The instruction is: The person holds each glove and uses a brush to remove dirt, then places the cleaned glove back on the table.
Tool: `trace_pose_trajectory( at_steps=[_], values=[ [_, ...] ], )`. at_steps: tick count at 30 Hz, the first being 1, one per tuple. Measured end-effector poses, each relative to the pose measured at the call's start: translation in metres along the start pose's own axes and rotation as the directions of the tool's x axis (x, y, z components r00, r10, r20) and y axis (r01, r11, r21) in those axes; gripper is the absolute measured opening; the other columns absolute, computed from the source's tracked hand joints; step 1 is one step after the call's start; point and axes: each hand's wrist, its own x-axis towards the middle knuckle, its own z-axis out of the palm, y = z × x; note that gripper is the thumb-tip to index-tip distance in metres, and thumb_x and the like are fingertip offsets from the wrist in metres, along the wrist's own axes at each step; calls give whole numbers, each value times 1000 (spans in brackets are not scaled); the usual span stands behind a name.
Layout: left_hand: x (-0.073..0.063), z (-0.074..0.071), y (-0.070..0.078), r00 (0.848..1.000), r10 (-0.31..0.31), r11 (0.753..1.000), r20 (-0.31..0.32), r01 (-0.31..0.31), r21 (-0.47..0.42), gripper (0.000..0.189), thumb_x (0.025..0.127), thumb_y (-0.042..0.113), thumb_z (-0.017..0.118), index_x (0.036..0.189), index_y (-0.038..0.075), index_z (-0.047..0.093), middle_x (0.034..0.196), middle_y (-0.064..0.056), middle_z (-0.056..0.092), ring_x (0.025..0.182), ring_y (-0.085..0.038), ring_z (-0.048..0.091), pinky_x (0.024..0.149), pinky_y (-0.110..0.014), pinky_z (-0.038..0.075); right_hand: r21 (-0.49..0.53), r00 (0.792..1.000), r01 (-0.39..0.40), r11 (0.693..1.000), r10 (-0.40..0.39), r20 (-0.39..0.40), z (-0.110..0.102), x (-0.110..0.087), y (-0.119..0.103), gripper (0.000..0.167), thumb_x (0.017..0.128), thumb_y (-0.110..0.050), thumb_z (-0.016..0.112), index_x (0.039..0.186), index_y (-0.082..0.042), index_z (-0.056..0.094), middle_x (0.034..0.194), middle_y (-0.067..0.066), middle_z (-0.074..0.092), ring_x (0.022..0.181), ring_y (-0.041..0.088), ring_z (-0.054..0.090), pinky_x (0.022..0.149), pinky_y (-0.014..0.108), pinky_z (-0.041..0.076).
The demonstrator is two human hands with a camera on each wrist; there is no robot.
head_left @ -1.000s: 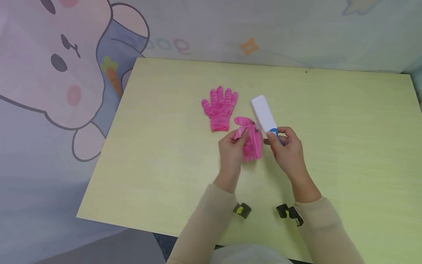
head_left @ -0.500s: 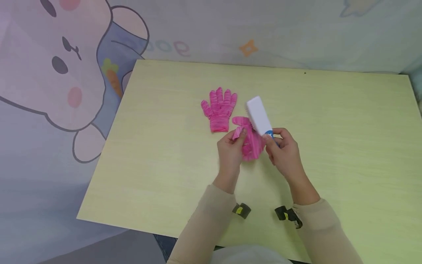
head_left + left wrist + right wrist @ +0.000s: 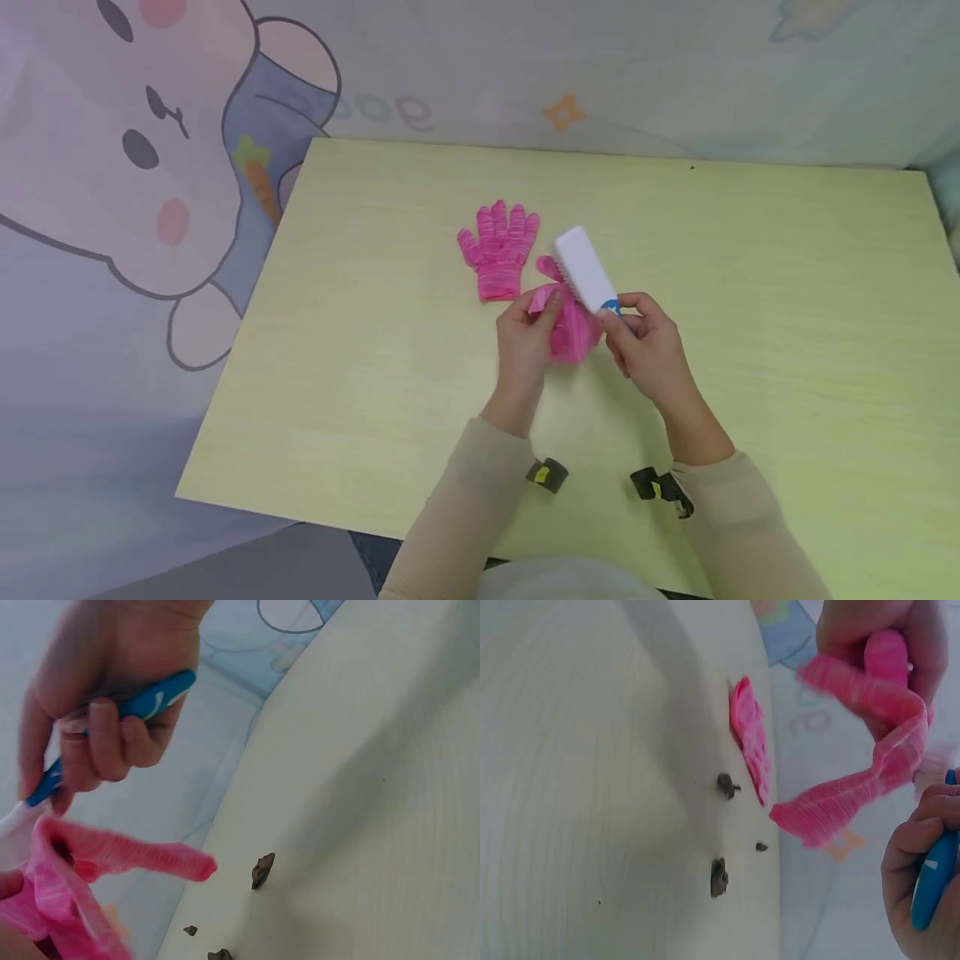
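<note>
My left hand point(image 3: 525, 337) pinches a pink knit glove point(image 3: 572, 342) between thumb and fingers, raised over the table. My right hand point(image 3: 648, 354) grips a brush point(image 3: 585, 271) with a white head and, in the left wrist view, a blue handle point(image 3: 154, 701). The bristle side faces the held glove and appears to touch it in the head view. Loose glove fingers point(image 3: 832, 810) hang down in the right wrist view. A second pink glove point(image 3: 498, 250) lies flat just beyond my left hand, fingers pointing to the far edge.
Several small dark brown clumps point(image 3: 262, 871) lie on the pale yellow table point(image 3: 360, 333) beneath the held glove. A printed cloth point(image 3: 465, 67) hangs behind the table's far edge. Black wrist cameras point(image 3: 551, 475) sit near both sleeves.
The brush has moved left and slightly nearer me, onto the held glove. Its head overlaps the glove more than a second ago. My left hand and the flat glove stay nearly in place.
</note>
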Motion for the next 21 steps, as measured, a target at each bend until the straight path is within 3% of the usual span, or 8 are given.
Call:
trace_pose_trajectory(
  at_steps=[3,6,8,11,14,17,21],
  values=[
    [0,-1,1,999,5,998,42,-7,55,19,88,10,63,103,-1,67,91,-8,66,74,-9,57,67,-24,52,-14,997,-17,1000,16,-70,-3,3,1,26,93,-26,56,106,-6,47,55,-4,46,41,8,35,37,20,30],
    [1,-5,3,994,17,997,105,-25,75,19,89,10,61,105,-1,66,92,-5,64,78,-8,55,71,-22,50,73,993,-6,997,14,-116,-7,5,1,17,94,-24,55,101,-10,48,54,-3,45,40,8,35,36,20,29],
    [2,-8,5,985,34,998,170,-41,43,19,90,8,59,105,-4,64,91,-2,63,80,-8,53,73,-21,48,168,994,23,986,-4,-108,-8,5,0,12,94,-19,54,99,-10,48,52,-2,44,39,9,34,36,20,28],
    [3,-12,8,958,27,999,285,-14,-48,21,89,4,57,104,-11,59,87,2,62,80,-7,54,73,-20,46,281,999,42,959,-31,-44,-8,4,-1,7,94,-13,53,100,-10,53,50,-3,40,37,7,31,34,21,22],
    [4,-16,9,924,-10,994,383,49,-93,25,88,2,55,105,-16,55,82,5,60,76,-8,54,71,-21,46,354,996,4,935,-34,80,-9,3,0,7,93,-8,53,93,-8,60,47,-6,35,36,7,26,34,26,13],
    [6,-19,8,898,-41,997,438,65,-40,26,88,5,56,107,-13,56,83,5,60,77,-7,55,73,-21,46,420,979,-64,905,-24,200,-10,2,3,13,92,-4,54,80,-6,60,45,-7,34,35,11,22,37,30,8],
    [10,-20,5,880,-46,996,473,6,85,25,91,12,58,110,-4,60,92,0,61,82,-8,54,77,-21,46,456,963,-100,884,-29,268,-10,3,6,11,90,-1,56,80,-4,59,45,-7,37,34,10,22,37,30,7]
  ],
)
